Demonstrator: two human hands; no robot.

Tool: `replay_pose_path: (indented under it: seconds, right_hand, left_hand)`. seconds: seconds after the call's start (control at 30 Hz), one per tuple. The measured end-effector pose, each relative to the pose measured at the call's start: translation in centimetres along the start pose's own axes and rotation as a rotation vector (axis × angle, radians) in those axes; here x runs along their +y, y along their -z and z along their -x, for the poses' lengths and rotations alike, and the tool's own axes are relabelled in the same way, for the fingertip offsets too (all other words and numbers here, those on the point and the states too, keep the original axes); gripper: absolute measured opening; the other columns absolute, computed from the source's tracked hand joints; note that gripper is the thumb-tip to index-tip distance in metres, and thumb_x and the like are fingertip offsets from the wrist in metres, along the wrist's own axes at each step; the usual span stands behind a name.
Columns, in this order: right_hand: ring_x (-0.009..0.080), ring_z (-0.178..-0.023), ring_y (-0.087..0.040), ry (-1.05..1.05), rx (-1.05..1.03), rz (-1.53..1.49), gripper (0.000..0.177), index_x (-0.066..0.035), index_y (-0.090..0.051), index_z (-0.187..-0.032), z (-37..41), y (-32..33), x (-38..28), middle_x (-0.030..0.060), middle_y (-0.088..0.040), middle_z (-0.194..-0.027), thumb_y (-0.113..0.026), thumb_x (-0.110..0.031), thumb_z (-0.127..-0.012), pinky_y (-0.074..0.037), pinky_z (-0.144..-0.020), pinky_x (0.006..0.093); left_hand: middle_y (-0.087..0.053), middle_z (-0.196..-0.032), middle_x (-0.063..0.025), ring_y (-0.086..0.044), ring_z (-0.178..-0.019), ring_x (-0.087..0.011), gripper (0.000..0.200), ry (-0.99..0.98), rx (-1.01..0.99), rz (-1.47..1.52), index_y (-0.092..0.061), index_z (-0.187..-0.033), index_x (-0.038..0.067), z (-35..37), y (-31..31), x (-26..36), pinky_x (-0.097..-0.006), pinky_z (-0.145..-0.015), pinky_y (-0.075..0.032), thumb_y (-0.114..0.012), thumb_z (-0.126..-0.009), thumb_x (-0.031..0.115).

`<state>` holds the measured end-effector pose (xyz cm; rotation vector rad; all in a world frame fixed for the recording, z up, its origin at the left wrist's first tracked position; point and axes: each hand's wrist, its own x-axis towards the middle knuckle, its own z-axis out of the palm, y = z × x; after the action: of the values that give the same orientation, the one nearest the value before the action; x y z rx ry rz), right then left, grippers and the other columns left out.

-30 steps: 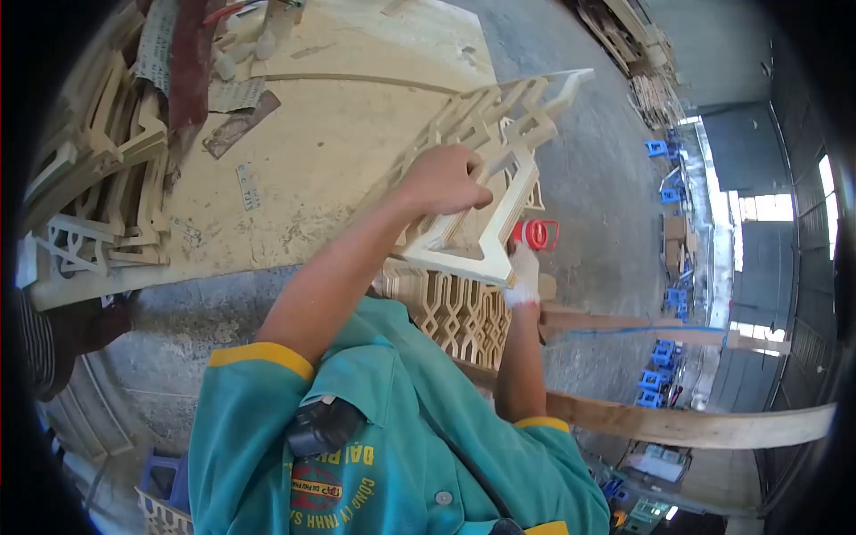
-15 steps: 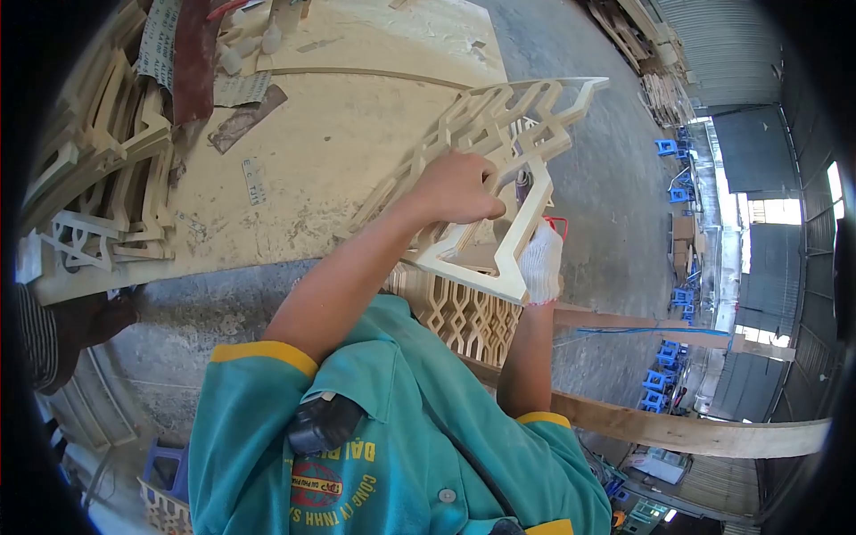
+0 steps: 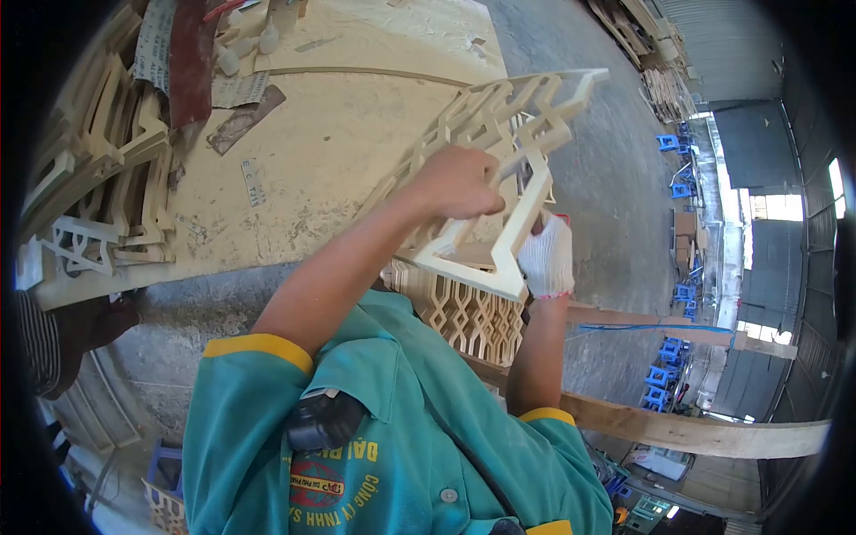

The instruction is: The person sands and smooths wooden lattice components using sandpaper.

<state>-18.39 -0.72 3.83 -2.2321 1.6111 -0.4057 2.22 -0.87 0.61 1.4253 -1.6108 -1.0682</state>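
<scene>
A pale wooden lattice panel with zigzag openings is held tilted at the right edge of the workbench. My bare left hand is closed around one of its bars, knuckles up. On the panel's right side is my right hand, in a white knitted glove, fingers curled behind the frame. A small red edge shows beside the glove; the frame hides what the fingers hold. Below the panel, near my body, stand stacked lattice pieces.
The workbench bears sandpaper strips, small bottles and scraps. More wooden frames are piled at its left. A wooden beam runs along my right side. Blue stools stand farther off.
My gloved right hand has shifted slightly right along the panel's side, and less of the red item shows. The panel has tilted a little; my left hand keeps its grip.
</scene>
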Motion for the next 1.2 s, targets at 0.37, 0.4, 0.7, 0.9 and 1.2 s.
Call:
replay_pose_path:
  seconds: [0.37,0.4,0.7,0.9,1.2]
  right_hand:
    - [0.0425,-0.080,-0.065,0.045,0.021,0.164,0.025,0.000,-0.065,-0.088,-1.0,0.5,-0.6,0.0240,-0.065,-0.078,-0.067,-0.024,-0.083,-0.050,-0.065,0.0454]
    - [0.0421,-0.079,-0.065,0.005,0.005,0.121,0.024,0.000,-0.065,-0.089,-0.9,0.3,-0.6,0.0237,-0.065,-0.078,-0.067,-0.023,-0.082,-0.051,-0.065,0.0455]
    - [0.0420,-0.074,-0.066,0.174,0.056,0.054,0.022,0.002,-0.064,-0.088,-1.6,-2.5,2.4,0.0234,-0.065,-0.074,-0.068,-0.016,-0.075,-0.052,-0.062,0.0457]
    - [0.0433,-0.074,-0.066,-0.041,0.138,-0.080,0.026,0.002,-0.064,-0.086,1.2,-5.5,4.7,0.0248,-0.066,-0.075,-0.071,-0.021,-0.077,-0.052,-0.062,0.0452]
    - [0.0218,-0.061,-0.057,-0.350,0.109,-0.116,0.039,0.001,-0.059,-0.079,3.6,-5.5,2.1,0.0136,-0.059,-0.065,-0.075,-0.034,-0.075,-0.047,-0.062,0.0381]
  left_hand:
    - [-0.067,-0.080,-0.0233,-0.066,-0.081,-0.0383,0.043,-0.010,0.009,-0.006,-0.068,-0.088,-0.002,0.2,0.0,0.3,-0.0435,-0.075,-0.051,-0.070,-0.057,0.028]
    - [-0.067,-0.080,-0.0230,-0.065,-0.080,-0.0387,0.043,-0.023,-0.003,-0.026,-0.068,-0.088,-0.002,0.2,0.1,0.3,-0.0436,-0.075,-0.051,-0.070,-0.057,0.028]
    - [-0.068,-0.082,-0.0203,-0.065,-0.080,-0.0373,0.044,-0.001,-0.057,-0.089,-0.070,-0.092,0.002,1.1,1.0,0.0,-0.0447,-0.074,-0.051,-0.070,-0.056,0.028]
    - [-0.068,-0.088,-0.0192,-0.065,-0.087,-0.0369,0.040,-0.044,-0.072,-0.234,-0.072,-0.088,0.005,1.3,-1.3,-1.8,-0.0435,-0.080,-0.051,-0.072,-0.056,0.028]
    - [-0.068,-0.074,-0.0187,-0.067,-0.070,-0.0311,0.033,-0.098,-0.196,-0.132,-0.072,-0.083,0.002,0.9,8.0,-2.4,-0.0401,-0.065,-0.050,-0.069,-0.061,0.027]
